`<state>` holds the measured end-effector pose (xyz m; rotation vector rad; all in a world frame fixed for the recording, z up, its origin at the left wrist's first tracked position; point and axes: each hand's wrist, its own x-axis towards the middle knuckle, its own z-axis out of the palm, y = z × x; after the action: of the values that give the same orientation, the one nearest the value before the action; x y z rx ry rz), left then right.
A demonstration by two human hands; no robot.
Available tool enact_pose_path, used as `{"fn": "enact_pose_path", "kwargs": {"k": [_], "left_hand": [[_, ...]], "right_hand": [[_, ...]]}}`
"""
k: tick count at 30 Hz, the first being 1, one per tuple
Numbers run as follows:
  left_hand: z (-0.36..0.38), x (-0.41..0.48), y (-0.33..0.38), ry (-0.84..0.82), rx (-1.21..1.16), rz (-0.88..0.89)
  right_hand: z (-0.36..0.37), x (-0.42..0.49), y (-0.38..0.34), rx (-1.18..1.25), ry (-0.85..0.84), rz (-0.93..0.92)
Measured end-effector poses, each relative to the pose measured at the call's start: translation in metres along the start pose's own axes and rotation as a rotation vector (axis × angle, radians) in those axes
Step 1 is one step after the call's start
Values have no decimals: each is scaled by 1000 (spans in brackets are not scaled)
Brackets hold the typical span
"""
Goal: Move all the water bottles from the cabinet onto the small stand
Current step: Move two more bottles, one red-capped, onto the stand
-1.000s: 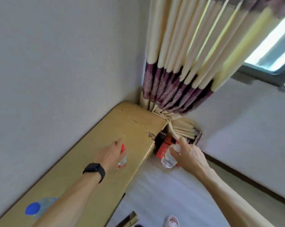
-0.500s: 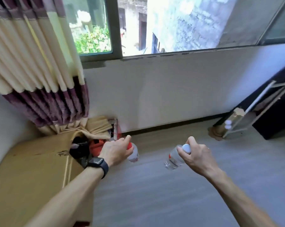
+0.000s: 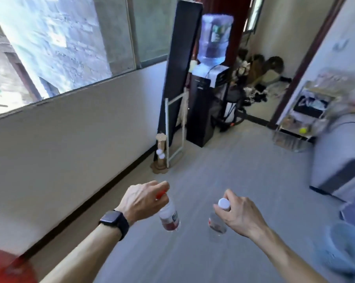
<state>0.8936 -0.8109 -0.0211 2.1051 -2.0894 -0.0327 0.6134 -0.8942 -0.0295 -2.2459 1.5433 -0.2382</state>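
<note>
My left hand (image 3: 143, 201) grips the neck of a clear water bottle with a red cap (image 3: 169, 217), which hangs below the fingers over the grey floor. A second clear bottle with a white cap (image 3: 217, 221) hangs from my right hand (image 3: 239, 214), whose fingers curl round its top. Both bottles are carried at waist height, about a hand's width apart. The cabinet is out of view. A small wire shelf stand (image 3: 303, 121) with clutter on it is at the far right by the wall; the view is blurred.
A white wall with a window runs along the left. Ahead stand a dark leaning panel (image 3: 180, 64), a cat scratching post (image 3: 160, 154) and a black water dispenser (image 3: 203, 107) with a blue jug. A grey sofa (image 3: 340, 160) sits at right. Open grey floor lies ahead.
The view has swung right, from the yellow cabinet and curtain corner to the room. Both hands lifted their bottles off the cabinet area and now carry them over the floor.
</note>
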Motion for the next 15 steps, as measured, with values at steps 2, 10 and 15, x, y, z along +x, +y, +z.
{"fn": "enact_pose_path", "kwargs": {"k": [2,10,15], "left_hand": [[1,54,28,10,-1,110],[14,263,114,-49,45,466],[18,381,155,-19,82,627]], "right_hand": [[-22,9,34,2,37,93],[-88,58,148,49,239,431],[-129,105,196,-9,330,569]]}}
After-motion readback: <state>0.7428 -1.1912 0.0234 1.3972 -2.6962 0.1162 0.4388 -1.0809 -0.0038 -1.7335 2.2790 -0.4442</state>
